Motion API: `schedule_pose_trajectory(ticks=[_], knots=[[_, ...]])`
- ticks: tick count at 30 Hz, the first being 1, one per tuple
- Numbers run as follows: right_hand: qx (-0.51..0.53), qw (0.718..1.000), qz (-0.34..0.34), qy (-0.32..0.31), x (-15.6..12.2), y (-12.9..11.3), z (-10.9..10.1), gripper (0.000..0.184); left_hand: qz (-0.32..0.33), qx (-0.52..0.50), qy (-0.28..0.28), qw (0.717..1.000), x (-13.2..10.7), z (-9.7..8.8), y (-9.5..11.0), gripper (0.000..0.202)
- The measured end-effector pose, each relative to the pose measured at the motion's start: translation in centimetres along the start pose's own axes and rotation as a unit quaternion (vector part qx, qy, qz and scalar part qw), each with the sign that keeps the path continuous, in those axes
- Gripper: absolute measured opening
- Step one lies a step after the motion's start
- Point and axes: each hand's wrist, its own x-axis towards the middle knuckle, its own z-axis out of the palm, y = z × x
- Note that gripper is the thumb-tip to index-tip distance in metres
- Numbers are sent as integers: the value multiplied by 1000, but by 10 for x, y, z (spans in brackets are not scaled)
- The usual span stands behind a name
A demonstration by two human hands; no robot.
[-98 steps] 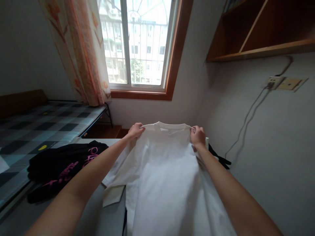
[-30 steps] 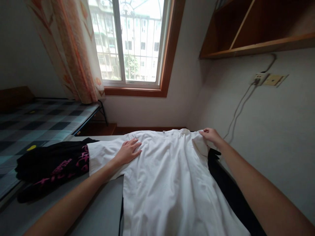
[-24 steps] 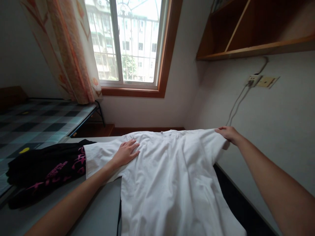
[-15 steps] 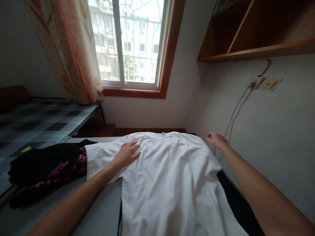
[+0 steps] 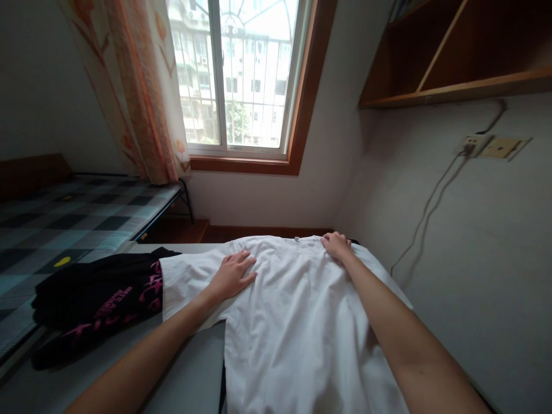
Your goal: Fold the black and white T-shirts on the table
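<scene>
A white T-shirt (image 5: 297,322) lies spread out before me, collar at the far side, with loose wrinkles down its body. My left hand (image 5: 235,273) rests flat near the shirt's left shoulder, fingers stretched out. At the right of the collar, my right hand (image 5: 337,246) has its fingers curled on the shoulder edge; the fingertips are partly hidden against the cloth. Beside the left sleeve is a folded black garment (image 5: 103,287) with pink lettering, touching the sleeve's end.
Both garments lie on a pale tabletop (image 5: 185,368). A bed with a checked mattress (image 5: 99,207) stands at the left, near a curtain (image 5: 142,98) and window. On the right wall are a socket (image 5: 472,145) with a hanging cable and a wooden shelf (image 5: 457,86) above.
My right hand has moved left from beyond the shirt's right shoulder onto the cloth by the collar. My left hand stays flat on the shirt. The view has shifted slightly.
</scene>
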Motion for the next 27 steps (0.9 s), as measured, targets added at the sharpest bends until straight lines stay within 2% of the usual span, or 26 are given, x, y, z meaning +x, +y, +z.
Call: schedule_pose_trajectory(ticks=[4, 9, 12, 14, 15, 18, 20, 23, 27], knots=[[51, 996, 43, 59, -1, -4, 7, 27, -2, 7, -7, 1000, 0, 0, 0, 39], [76, 966, 42, 242, 0, -20, -3, 23, -6, 5, 13, 1000, 0, -1, 0, 36], [80, 951, 18, 299, 9, -31, -13, 29, -19, 12, 35, 999, 1, -1, 1, 31], [71, 956, -8, 285, 15, -35, -12, 31, -23, 16, 37, 999, 1, 0, 1, 31], [66, 965, -20, 254, 17, -36, -9, 31, -23, 17, 34, 999, 2, 1, 1, 32], [66, 992, -59, 92, 20, -31, 8, 30, -19, 20, 26, 999, 2, 2, 0, 35], [78, 994, -72, 24, 20, -23, 17, 31, -16, 20, 26, 999, 2, 3, -1, 35], [83, 994, -61, 35, 20, -2, 16, 33, -12, 18, 29, 999, 3, 3, -1, 35], [55, 997, -7, 45, 21, 41, -7, 28, -14, 23, 25, 999, 3, 2, -1, 34]])
